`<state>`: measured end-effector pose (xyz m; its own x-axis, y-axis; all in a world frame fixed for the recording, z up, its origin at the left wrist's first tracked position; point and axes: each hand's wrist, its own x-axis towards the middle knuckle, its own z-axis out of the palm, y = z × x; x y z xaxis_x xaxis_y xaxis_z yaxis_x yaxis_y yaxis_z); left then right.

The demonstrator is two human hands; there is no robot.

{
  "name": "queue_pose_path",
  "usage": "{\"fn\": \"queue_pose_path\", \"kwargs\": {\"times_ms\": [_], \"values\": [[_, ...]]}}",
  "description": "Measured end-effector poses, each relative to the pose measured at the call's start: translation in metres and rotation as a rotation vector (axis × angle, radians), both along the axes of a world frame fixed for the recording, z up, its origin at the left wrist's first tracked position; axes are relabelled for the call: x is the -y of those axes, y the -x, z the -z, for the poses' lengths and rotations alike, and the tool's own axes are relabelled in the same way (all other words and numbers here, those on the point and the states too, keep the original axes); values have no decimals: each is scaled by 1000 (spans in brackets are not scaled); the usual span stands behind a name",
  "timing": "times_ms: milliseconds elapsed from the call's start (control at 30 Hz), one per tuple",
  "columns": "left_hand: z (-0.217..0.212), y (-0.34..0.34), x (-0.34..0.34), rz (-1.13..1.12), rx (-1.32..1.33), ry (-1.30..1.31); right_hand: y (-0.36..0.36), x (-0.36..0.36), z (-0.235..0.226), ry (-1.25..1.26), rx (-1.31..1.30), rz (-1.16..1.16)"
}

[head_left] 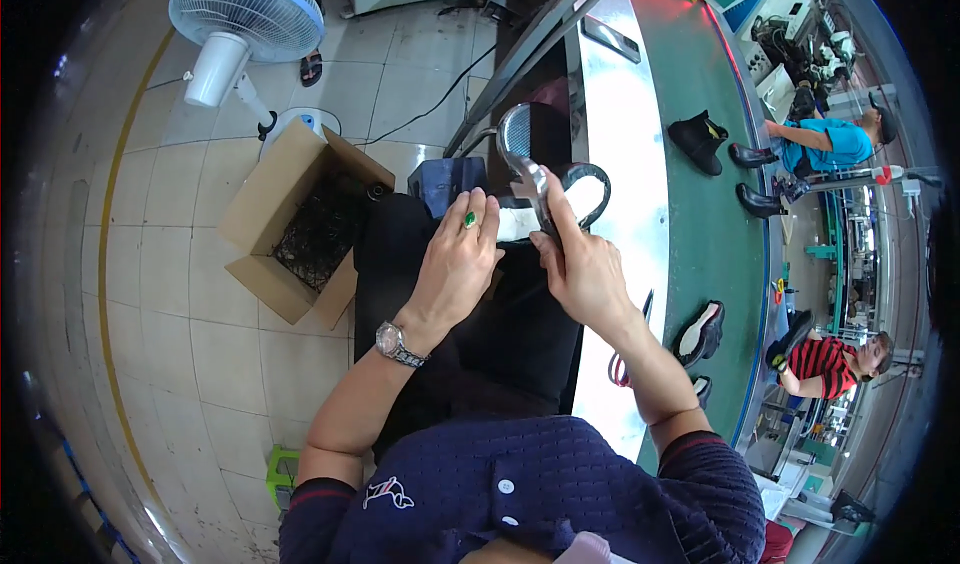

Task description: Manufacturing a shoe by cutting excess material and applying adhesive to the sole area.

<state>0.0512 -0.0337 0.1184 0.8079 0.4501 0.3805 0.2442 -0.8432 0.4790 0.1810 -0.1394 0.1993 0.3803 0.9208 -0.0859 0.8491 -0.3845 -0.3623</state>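
Observation:
A dark shoe (586,197) with a pale sole lies bottom up across my lap, level with the edge of the white bench. My left hand (456,269), wearing a green-stoned ring, grips the shoe's left end; the fingertips curl over and hide that part. Closed around the handles of a shiny pincer-like metal tool (530,186), my right hand (585,269) holds it above the middle of the sole. The tool's curved head points away from me, and its lower end is hidden in my palm. A dark blue block-like thing (440,182) sits just beyond my left fingertips.
An open cardboard box (262,199) with dark tangled scraps stands left, near a fan (245,24). On the right, a phone (610,40) lies on the white bench (628,144); a green belt (700,224) carries a black boot (699,142) and shoes (700,334). Two people work beyond.

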Motion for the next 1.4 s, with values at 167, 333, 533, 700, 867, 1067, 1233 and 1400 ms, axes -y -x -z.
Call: {"fn": "queue_pose_path", "kwargs": {"times_ms": [167,333,533,700,867,1067,1233,1400], "values": [[-4,1,-3,31,62,136,-1,3,13,38,54,-23],[-6,9,-19,127,91,276,-41,1,-5,-107,196,21],[-5,52,14,-56,170,457,-32,26,-31,281,-6,23],[-13,89,29,-221,-23,728,4,36,-45,304,-617,55],[-9,98,8,-305,70,594,18,16,-43,320,-504,-257],[-6,101,32,-205,121,639,40,-24,-66,694,-243,-495],[1,93,48,-265,-19,292,41,-27,-61,689,-125,-592],[12,94,40,-80,228,1297,24,1,-36,503,-328,-506]]}}
